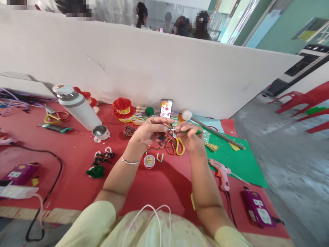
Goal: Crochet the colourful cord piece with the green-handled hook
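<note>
Both of my hands meet above the middle of the red table. My left hand pinches a small piece of multicoloured yarn work, which hangs below the fingers. In my right hand is a thin hook with a green handle, its metal tip pointing left into the yarn. Under the hands lie scissors with yellow and red handles. A round spool and a pale bent piece rest nearer to me. A strand of yarn trails left from the work.
A tilted white bottle, metal cup, yarn ball and red fringed item stand left. A phone leans against the white partition. At right are a pink glue gun, a stick and a purple socket box.
</note>
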A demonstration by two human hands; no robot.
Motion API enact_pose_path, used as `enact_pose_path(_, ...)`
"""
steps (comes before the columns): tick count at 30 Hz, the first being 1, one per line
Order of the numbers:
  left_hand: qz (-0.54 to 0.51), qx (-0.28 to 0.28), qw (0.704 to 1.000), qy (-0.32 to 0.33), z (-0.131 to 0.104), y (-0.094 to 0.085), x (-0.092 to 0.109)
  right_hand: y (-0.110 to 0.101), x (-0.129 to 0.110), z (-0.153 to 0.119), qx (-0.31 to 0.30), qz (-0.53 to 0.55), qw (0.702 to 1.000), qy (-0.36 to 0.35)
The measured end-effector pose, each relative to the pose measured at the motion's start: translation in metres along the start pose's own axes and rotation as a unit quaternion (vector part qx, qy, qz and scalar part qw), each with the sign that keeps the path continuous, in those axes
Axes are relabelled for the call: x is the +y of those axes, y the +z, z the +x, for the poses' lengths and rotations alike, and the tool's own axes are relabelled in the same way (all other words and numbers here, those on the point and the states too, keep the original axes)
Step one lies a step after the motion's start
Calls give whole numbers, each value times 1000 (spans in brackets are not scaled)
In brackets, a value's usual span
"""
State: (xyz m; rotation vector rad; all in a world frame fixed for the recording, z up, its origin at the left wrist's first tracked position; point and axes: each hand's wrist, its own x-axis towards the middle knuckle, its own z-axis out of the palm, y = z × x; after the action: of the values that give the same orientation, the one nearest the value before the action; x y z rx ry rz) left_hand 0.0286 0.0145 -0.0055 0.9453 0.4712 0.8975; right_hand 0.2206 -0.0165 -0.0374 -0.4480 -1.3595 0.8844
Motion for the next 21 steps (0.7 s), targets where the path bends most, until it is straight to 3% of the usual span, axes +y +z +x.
enact_pose_path(3,38,66,994,74,3,8,-10,9,10,1,74,-67,994,-39)
enact_pose_path(6,153,208,929,264,6,17,-19,10,8,0,79,-212,971,-77)
enact_pose_path(8,208,245,892,318,6,23,-23,10,7,-2,57,-268,956,-100)
enact_pose_path(10,191,237,901,309,5,28,-23,10,9,-5,61,-308,939,-140)
enact_pose_path(13,62,185,957,214,3,30,-18,11,12,-7,81,-344,911,-211)
enact_pose_path(16,-3,132,985,114,3,27,-16,9,7,-3,49,-319,923,-208)
enact_pose_path(19,45,168,970,171,5,27,-18,7,-1,0,23,-329,932,-152)
enact_pose_path(21,43,184,962,198,6,28,-20,8,-1,-1,42,-379,908,-172)
